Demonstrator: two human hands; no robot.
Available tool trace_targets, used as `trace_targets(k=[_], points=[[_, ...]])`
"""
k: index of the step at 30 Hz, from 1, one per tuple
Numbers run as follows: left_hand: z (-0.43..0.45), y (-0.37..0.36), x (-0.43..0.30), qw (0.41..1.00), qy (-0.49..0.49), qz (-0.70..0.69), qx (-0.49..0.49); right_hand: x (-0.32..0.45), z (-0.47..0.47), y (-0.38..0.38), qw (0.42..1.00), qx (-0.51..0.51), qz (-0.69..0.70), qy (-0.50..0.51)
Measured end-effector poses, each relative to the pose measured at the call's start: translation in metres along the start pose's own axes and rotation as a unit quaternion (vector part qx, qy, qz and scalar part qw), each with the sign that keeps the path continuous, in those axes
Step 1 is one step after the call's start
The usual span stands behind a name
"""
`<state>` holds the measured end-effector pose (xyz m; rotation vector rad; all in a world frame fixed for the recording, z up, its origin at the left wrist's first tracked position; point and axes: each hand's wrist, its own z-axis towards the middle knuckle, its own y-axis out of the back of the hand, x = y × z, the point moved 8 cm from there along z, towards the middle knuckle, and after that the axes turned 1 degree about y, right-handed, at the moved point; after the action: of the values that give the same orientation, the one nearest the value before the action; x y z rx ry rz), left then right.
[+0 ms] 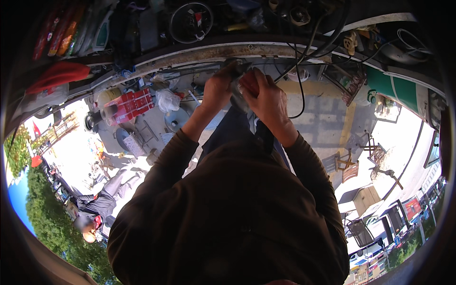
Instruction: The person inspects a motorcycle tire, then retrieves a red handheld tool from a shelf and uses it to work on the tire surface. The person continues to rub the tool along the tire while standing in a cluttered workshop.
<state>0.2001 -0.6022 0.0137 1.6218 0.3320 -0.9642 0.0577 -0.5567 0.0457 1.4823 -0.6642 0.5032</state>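
Both of my hands are raised close together in front of my body, just below the rusty edge of a workbench [213, 53]. My right hand [267, 96] grips a small reddish-brown block [250, 83], its fingers curled over the top. The block touches or lies right beside a dark, greyish item [239, 98] between the hands, whose kind I cannot tell. My left hand [218, 87] is closed around a dark part at the upper end of that item. Shadow hides its fingertips and much of what they hold.
On the bench stand a round bowl [191, 23] of small parts and a red cloth [58, 76]. Black cables [302, 89] hang off its edge at the right. Below are red boxes [131, 107] and folding stools [347, 167]. Another person [99, 206] is at the lower left.
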Motion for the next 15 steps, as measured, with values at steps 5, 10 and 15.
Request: trace_targets(k=[5,10,15], points=[[0.003,0.000,-0.010,0.998,-0.045,0.051,0.000,-0.002,0.000,0.002,1.000,-0.005,-0.014,0.001],[0.007,0.002,-0.020,0.994,-0.078,0.080,-0.006,-0.007,0.002,0.004,1.000,0.002,0.001,-0.009],[0.008,-0.001,-0.017,0.989,-0.091,0.117,-0.003,-0.004,0.002,0.006,1.000,-0.012,-0.003,0.001]])
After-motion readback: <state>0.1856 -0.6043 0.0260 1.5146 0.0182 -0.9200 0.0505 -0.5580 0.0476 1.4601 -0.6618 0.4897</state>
